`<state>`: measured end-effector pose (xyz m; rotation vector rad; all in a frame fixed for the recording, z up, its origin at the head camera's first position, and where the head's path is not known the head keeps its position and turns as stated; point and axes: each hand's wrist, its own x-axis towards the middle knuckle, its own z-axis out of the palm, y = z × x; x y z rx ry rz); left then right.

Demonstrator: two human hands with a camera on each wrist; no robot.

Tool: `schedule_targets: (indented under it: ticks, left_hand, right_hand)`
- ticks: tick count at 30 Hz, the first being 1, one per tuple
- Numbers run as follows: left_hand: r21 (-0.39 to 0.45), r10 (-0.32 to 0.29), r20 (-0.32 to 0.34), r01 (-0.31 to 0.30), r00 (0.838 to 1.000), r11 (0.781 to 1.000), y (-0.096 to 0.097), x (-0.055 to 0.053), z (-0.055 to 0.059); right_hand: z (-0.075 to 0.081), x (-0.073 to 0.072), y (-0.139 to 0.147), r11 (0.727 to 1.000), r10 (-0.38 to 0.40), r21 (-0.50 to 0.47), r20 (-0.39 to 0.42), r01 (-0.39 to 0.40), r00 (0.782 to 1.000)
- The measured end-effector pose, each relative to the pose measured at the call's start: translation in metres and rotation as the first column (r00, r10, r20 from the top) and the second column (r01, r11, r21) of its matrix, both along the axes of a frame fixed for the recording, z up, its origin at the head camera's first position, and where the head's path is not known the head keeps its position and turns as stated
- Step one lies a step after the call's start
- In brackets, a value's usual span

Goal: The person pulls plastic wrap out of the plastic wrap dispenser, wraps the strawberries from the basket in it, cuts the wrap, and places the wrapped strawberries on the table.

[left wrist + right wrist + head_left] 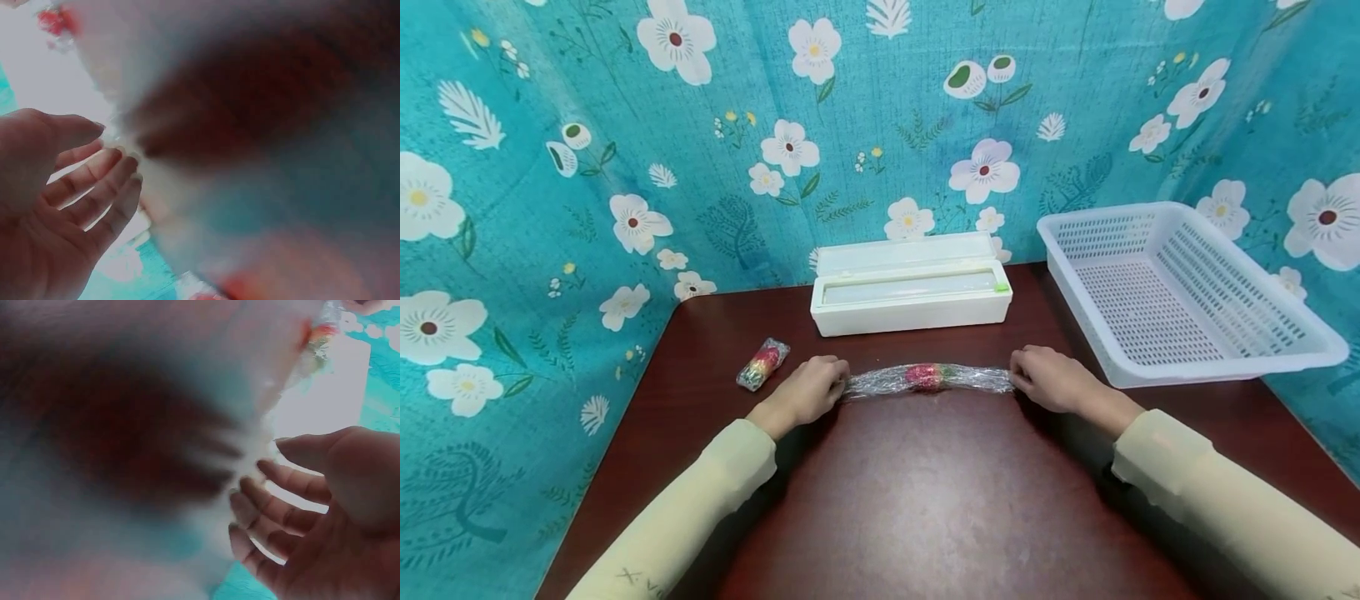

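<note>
Stretched out across the table lies a length of clear plastic wrap (880, 382), rolled round a small red and green item (923, 375) at its middle. My left hand (808, 390) pinches the wrap's left end, and my right hand (1051, 379) its right end. In the left wrist view that hand (69, 200) has its thumb close to the fingertips. The right wrist view has the other hand (306, 500) bent likewise, the wrap's end hardly visible there. Left of my left hand is a small wrapped bundle (763, 364), red and yellow inside.
Behind the wrap stands a white plastic-wrap dispenser (910, 317) with its lid raised and a green slider at the right. A white slotted basket (1217, 371) sits at the back right. A flowered teal cloth (880, 167) hangs behind the dark red table (910, 500).
</note>
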<state>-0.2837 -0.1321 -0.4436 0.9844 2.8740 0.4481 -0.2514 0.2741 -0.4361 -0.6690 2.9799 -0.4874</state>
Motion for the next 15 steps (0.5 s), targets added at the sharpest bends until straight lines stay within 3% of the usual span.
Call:
schedule_targets:
  ticks: [5, 9, 12, 15]
  left_hand:
    - [-0.019, 0.026, -0.054, -0.027, 0.998, 0.999, 0.001, 0.004, 0.015]
    - [0.001, -0.054, -0.027, 0.054, 0.998, 0.999, 0.012, 0.005, 0.023]
    - [-0.019, -0.114, 0.024, 0.114, 0.993, 0.993, 0.021, 0.004, 0.022]
    - [-0.064, -0.125, 0.039, 0.127, 0.991, 0.99, 0.027, 0.003, 0.016]
  right_hand:
    - [0.016, 0.004, -0.007, 0.996, -0.002, 0.087, -0.07, 0.008, 0.998]
    - [0.02, 0.003, -0.02, 0.992, 0.076, 0.106, -0.105, -0.065, 0.992]
    - [0.016, -0.002, -0.029, 0.983, 0.129, 0.139, -0.089, -0.116, 0.988]
    - [0.01, -0.006, -0.035, 0.974, 0.152, 0.182, -0.074, -0.137, 0.986]
